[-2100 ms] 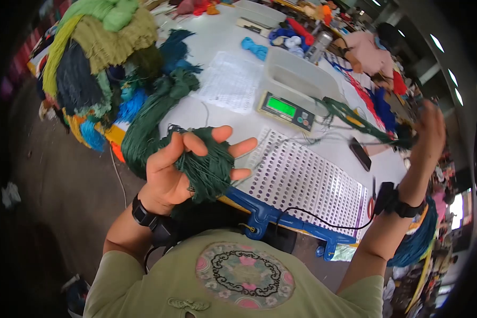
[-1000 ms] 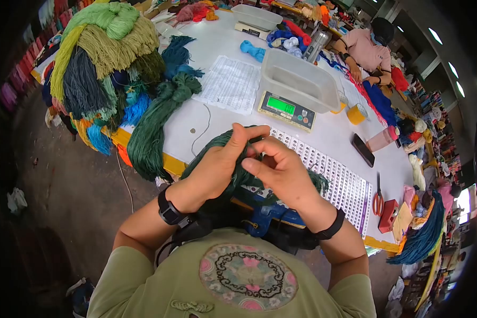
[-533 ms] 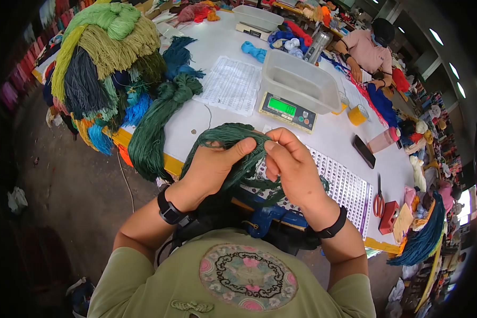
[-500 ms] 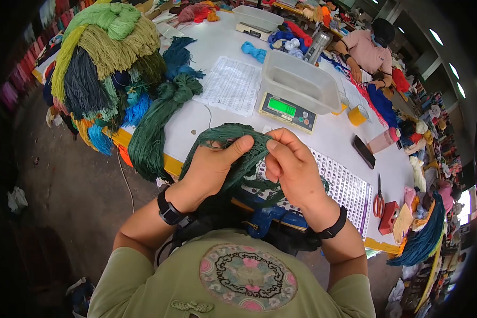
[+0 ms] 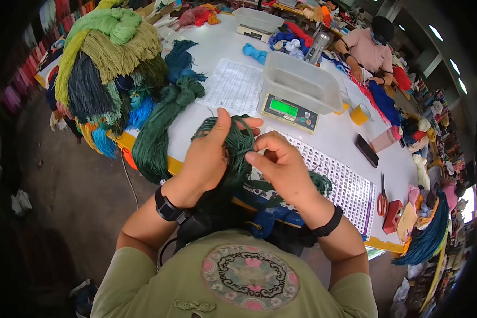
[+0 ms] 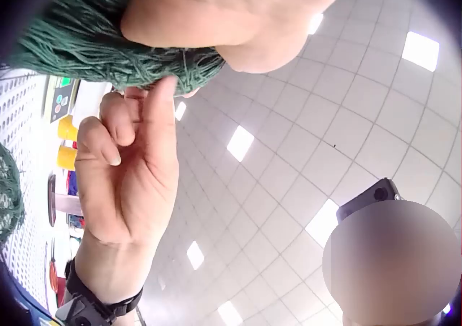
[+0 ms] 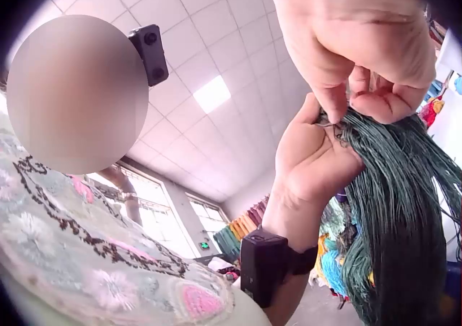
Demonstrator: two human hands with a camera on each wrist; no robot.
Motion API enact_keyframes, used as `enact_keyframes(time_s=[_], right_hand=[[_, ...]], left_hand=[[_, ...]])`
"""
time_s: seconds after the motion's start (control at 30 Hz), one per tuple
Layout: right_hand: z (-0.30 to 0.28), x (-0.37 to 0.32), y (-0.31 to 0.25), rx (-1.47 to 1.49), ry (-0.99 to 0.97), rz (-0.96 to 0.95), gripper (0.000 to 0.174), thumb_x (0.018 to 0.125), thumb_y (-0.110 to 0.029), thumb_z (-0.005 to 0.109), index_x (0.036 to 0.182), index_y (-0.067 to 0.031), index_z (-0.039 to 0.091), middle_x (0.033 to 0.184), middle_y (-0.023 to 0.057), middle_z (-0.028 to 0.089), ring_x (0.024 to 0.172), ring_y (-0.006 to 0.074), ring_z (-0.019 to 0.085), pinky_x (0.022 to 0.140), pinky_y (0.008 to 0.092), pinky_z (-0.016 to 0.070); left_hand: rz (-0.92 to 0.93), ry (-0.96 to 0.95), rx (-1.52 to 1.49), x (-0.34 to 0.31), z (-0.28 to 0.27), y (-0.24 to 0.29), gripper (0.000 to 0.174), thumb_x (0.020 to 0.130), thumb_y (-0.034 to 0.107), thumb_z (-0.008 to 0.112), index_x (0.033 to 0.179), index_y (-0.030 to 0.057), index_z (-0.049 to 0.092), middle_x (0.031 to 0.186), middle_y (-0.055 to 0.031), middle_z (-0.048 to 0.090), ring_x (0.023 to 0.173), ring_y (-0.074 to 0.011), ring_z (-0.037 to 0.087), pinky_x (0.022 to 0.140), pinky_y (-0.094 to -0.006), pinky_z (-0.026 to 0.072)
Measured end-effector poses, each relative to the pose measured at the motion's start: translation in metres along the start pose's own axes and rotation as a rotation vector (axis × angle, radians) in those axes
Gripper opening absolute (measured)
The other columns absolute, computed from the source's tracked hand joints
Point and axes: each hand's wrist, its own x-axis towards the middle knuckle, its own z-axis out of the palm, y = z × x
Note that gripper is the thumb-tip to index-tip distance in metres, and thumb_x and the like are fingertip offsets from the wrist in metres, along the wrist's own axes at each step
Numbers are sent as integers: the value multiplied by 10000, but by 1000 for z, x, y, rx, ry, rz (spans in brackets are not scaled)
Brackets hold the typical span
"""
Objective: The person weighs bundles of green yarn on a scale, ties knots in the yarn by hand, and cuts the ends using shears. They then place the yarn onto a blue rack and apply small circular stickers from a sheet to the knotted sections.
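A dark green hank of yarn [image 5: 239, 142] hangs over the left hand [image 5: 205, 161], whose fingers hold it near the front edge of the table with the thumb raised. The right hand [image 5: 290, 176] pinches thin strands at the side of the hank between thumb and index finger. In the right wrist view, the yarn [image 7: 401, 196] lies across the left palm and its long strands drop down, while the right fingertips [image 7: 336, 109] meet at a small tangle on top. More loose green strands [image 5: 321, 183] trail below the right hand over a white card with rows of holes [image 5: 349, 193].
Another dark green hank [image 5: 156, 135] lies left over the table edge, next to a heap of coloured yarn [image 5: 90, 79]. Beyond the hands are a scale [image 5: 289, 112] bearing a plastic bin [image 5: 302, 79] and a printed sheet [image 5: 230, 85]. Scissors [image 5: 382, 201] and a phone [image 5: 366, 151] lie right.
The right hand has come back from far right, where it drew out strands, to the hank. In the last half second the left hand has turned, its thumb lifting off the yarn.
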Motion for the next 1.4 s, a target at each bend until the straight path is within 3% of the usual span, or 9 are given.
enact_keyframes(time_s=[0.17,0.27,0.33,0.43,0.7,0.77,1.07,1.17,1.4], right_hand=[[-10,-1,-9,110,6,-38,83,838,-37,672,861,-41,592,902,-22,495,620,23,408,567,183,345],[-13,-3,-7,56,37,-108,73,865,-40,628,923,-49,584,850,-25,489,595,27,396,547,183,331],[-19,-6,-10,499,-19,131,79,901,-65,571,978,-59,555,756,-22,473,565,35,389,509,192,313],[-17,-5,-17,614,-46,171,65,929,-99,530,983,-62,527,660,-26,443,524,47,380,467,202,294],[-23,0,-13,536,-20,110,66,941,-124,518,959,-61,513,680,-5,477,493,60,372,445,205,278],[-24,0,-16,636,-40,134,70,943,-128,517,960,-60,514,688,-3,482,491,60,372,445,205,277],[-26,1,-13,426,-195,327,188,942,-233,586,915,-48,578,645,-44,442,492,28,333,438,193,245],[-27,1,-11,507,-138,252,194,945,-234,583,886,-50,594,651,-58,438,509,22,337,447,188,248],[-15,-5,-9,200,-25,134,197,955,-241,566,876,-61,582,648,-68,424,514,20,317,465,179,247]], left_hand=[[16,-5,40,-5,-2,0,406,963,376,529,1090,4,633,992,-64,650,921,-128,605,844,-273,482],[49,16,112,-5,0,-8,227,827,59,714,1035,8,638,956,-52,664,868,-112,611,783,-240,488],[-6,0,61,-6,-3,-6,252,833,58,705,1064,4,619,1006,-67,658,915,-136,610,824,-266,481],[-42,-23,-14,-7,1,-4,261,846,59,689,1086,-2,608,1044,-82,659,955,-159,612,856,-288,478],[-30,-5,41,-6,7,-7,194,865,45,630,1047,-21,641,1027,-99,669,987,-163,610,874,-288,465],[39,4,-61,-5,9,-9,127,881,111,608,937,18,673,900,-27,671,848,-72,583,721,-216,453],[113,157,202,-1,1,-21,185,878,219,576,832,63,663,816,32,624,689,-37,456,599,-201,294],[118,93,214,-3,3,-18,184,896,178,615,893,1,666,893,-29,665,840,-81,578,775,-229,448],[220,71,200,-5,12,-23,179,868,124,683,979,-13,655,928,-36,666,843,-74,598,741,-226,486]])
